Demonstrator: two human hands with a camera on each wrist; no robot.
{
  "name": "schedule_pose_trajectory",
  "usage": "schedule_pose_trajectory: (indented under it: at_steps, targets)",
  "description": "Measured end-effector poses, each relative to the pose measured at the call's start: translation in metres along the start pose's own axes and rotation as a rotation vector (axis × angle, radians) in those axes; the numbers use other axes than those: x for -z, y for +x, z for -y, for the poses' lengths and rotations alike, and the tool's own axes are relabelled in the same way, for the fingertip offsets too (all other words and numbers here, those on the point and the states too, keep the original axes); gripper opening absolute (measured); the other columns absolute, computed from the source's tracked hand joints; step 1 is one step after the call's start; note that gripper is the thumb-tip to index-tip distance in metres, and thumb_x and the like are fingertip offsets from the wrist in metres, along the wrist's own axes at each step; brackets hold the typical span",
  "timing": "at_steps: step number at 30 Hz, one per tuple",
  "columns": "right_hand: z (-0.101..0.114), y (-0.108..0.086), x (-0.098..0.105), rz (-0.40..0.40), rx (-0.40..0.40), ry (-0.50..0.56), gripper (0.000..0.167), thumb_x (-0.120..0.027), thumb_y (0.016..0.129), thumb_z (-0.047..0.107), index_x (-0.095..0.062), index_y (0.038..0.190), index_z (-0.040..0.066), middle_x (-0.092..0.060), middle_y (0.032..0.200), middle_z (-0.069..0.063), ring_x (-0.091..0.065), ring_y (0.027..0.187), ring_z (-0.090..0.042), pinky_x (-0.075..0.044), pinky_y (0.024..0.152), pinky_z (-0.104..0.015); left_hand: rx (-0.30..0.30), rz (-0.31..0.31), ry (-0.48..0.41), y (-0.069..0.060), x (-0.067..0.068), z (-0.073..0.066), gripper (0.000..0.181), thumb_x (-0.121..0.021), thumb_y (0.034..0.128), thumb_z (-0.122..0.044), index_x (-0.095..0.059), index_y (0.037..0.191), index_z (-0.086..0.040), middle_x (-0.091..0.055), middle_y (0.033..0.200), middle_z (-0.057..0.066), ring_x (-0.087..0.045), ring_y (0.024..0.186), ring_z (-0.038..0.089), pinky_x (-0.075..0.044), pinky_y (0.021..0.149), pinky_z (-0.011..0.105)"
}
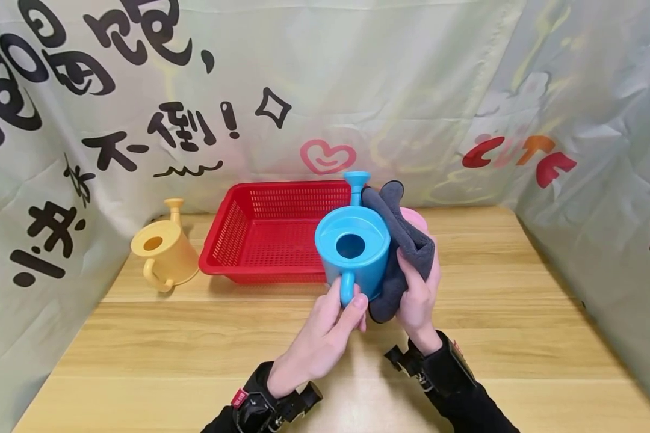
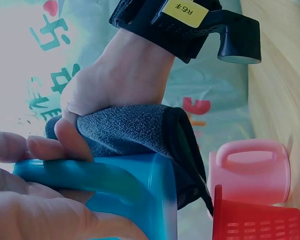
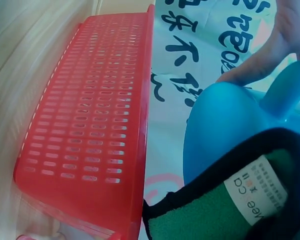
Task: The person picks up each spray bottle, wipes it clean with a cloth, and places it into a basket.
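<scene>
A blue watering can (image 1: 352, 240) is held up above the table, its spout pointing away from the person. My left hand (image 1: 325, 331) grips it by the handle, fingers curled round it in the left wrist view. My right hand (image 1: 419, 294) holds a dark grey cloth (image 1: 395, 252) against the can's right side. In the right wrist view the cloth shows a green underside (image 3: 200, 215) with a white label (image 3: 255, 190). The right fingers are partly hidden by the cloth.
Behind the can stands a red perforated basket (image 1: 281, 240). A yellow watering can (image 1: 168, 252) stands to its left. A pink watering can (image 2: 250, 172) stands by the basket's right end, mostly hidden in the head view. Printed fabric (image 1: 411, 90) encloses the wooden table (image 1: 195, 343).
</scene>
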State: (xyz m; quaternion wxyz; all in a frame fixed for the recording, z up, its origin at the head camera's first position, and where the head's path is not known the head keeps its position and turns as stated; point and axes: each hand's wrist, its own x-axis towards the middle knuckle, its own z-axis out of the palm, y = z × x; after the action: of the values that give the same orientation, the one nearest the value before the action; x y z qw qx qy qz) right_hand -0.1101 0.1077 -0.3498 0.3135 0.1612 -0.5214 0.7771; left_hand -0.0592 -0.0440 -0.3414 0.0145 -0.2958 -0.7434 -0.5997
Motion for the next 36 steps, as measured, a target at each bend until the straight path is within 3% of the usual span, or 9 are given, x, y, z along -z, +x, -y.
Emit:
schedule_pose_trajectory:
  at_steps: [5,12,17,23,28,36]
  targets:
    - [0.001,-0.001,0.000,-0.024,0.008,-0.017,0.037,-0.048,0.097,-0.001,-0.057,0.132,0.004,-0.063,0.129,-0.001,-0.055,0.123,-0.020,-0.040,0.113,-0.029,-0.013,0.007,0.006,0.000,0.000,0.000,0.011,-0.042,0.1077,-0.012,-0.048,0.099,-0.010,-0.057,0.072,0.008,-0.055,0.070,0.010,-0.045,0.071,0.020]
    - [-0.003,-0.009,-0.009,-0.007,0.189,-0.150,0.039,-0.044,0.090,-0.004,-0.055,0.127,-0.006,-0.060,0.128,-0.002,-0.052,0.122,-0.024,-0.036,0.113,-0.036,-0.064,-0.039,-0.003,0.000,0.000,0.002,0.011,-0.042,0.1069,-0.008,-0.049,0.099,-0.009,-0.057,0.071,0.008,-0.054,0.069,0.005,-0.046,0.070,0.022]
    - [-0.007,-0.016,-0.016,0.020,0.301,-0.167,0.036,-0.043,0.085,-0.007,-0.048,0.119,-0.017,-0.055,0.130,-0.001,-0.049,0.123,-0.024,-0.035,0.111,-0.037,-0.063,-0.075,-0.053,0.000,0.001,0.000,0.011,-0.042,0.1069,-0.008,-0.047,0.097,-0.007,-0.053,0.070,0.008,-0.058,0.069,0.012,-0.049,0.069,0.024]
    - [-0.013,-0.020,-0.021,0.044,0.425,-0.163,0.034,-0.047,0.084,-0.004,-0.050,0.115,-0.018,-0.055,0.130,-0.008,-0.049,0.122,-0.026,-0.036,0.111,-0.037,-0.085,-0.105,-0.097,0.001,0.002,0.000,0.013,-0.040,0.1071,-0.006,-0.045,0.096,-0.004,-0.048,0.068,0.013,-0.058,0.068,0.019,-0.051,0.067,0.028]
    - [-0.016,-0.023,-0.023,0.049,0.466,-0.156,0.035,-0.049,0.082,-0.002,-0.053,0.114,-0.017,-0.055,0.129,-0.010,-0.049,0.124,-0.028,-0.036,0.114,-0.038,-0.092,-0.124,-0.108,0.002,0.003,0.001,0.012,-0.041,0.1068,-0.006,-0.045,0.096,-0.004,-0.047,0.069,0.012,-0.058,0.067,0.023,-0.051,0.067,0.027]
    - [-0.019,-0.024,-0.023,0.061,0.464,-0.165,0.034,-0.048,0.085,0.000,-0.051,0.114,-0.016,-0.054,0.130,-0.010,-0.048,0.125,-0.027,-0.035,0.114,-0.039,-0.093,-0.118,-0.114,0.003,0.003,0.002,0.012,-0.040,0.1071,-0.006,-0.045,0.096,-0.004,-0.046,0.069,0.016,-0.058,0.068,0.026,-0.051,0.067,0.025]
